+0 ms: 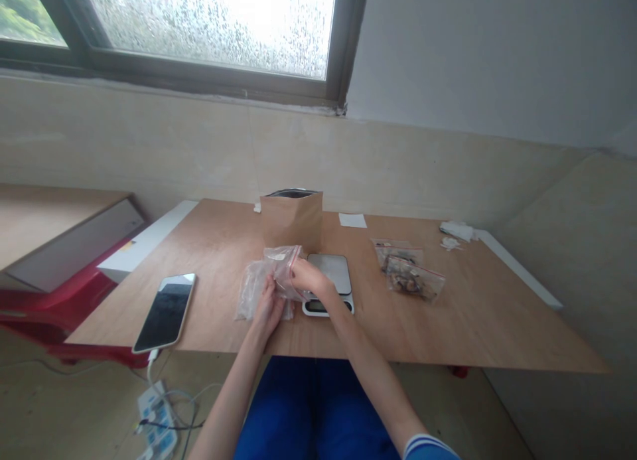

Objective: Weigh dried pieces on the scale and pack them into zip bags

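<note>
Both hands are gripping a limp, crinkly zip bag (271, 274): left hand (269, 308) fingers clamped at six o'clock, right hand (309, 278) fingers pinching its three o'clock edge; it is probably light and slippery.

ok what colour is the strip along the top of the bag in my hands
Red, along the top of the clear plastic bag held in both hands; the head view shows it best.

A plain home room: plywood table (448, 327) under a window (209, 28), tiled wall, floor power strip (156, 420).
</note>
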Motion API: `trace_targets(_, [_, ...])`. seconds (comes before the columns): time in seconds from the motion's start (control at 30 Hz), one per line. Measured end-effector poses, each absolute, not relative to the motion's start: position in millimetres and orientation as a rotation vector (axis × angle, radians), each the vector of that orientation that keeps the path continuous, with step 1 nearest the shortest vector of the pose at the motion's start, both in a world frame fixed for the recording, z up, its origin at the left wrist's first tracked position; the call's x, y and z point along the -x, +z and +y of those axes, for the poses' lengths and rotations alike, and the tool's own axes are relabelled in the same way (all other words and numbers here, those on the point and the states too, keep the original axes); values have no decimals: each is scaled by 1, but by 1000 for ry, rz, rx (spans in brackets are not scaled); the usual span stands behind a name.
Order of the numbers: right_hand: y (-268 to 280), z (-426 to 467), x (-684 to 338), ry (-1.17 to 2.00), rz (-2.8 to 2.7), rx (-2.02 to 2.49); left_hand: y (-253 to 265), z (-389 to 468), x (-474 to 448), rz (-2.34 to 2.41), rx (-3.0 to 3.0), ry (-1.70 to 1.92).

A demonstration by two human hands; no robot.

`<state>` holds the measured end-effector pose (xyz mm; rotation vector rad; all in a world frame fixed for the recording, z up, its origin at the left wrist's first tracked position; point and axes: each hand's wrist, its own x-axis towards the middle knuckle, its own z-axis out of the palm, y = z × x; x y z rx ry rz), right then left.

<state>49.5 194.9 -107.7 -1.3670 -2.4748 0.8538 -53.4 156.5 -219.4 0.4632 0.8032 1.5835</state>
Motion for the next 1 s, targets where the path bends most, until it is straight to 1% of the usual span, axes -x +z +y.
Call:
trace_targets(0.17, [-94,201,-59,775,-2421,1332,-218,158,53,801,-432,1590])
trace_targets(0.33, [-55,216,-71,757,-2115,1250,-216,159,52,806,-422,1571])
trace_targets(0.43, [-29,231,-68,570,-1838,1166,-216,158,51,820,-413,1557])
trace_targets(0.53, [-18,252,-60,370,-1673,1121,-216,158,51,835,-425,1536])
trace_targets(0.7, [-32,290,-45,179,-1797,1211,-218,156,52,853,-478,1491])
trace_targets(0.83, [-41,301,-40,76,-1906,1278,-218,157,52,859,-498,1492])
trace_targets(0.9, [-40,301,-41,78,-1948,1260,-218,157,52,859,-510,1497])
trace_targets(1.0, [-36,299,-45,173,-2078,1176,-217,157,52,867,-532,1487])
